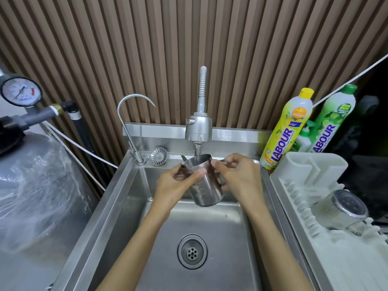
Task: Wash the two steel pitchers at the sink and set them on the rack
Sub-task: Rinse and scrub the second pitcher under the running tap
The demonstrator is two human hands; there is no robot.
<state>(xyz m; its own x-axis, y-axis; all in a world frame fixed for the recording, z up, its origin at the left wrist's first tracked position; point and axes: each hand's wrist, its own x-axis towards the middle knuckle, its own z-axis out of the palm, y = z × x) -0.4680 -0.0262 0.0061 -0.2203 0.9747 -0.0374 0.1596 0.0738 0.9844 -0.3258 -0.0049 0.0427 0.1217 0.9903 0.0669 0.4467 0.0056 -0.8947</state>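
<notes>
While under tap (198, 129), water (197, 151) into pitcher (206, 192)

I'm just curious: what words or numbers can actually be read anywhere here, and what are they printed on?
"LABOUR": on the yellow-capped bottle, in big blue letters.
"ABOUR": on the green-capped bottle, first letter hidden behind the rack.
Small print on both bottles: blurred.
Numbers on the pressure gauge: too small to read.
Scale marks on the steel pitcher: no readable figures.
</notes>
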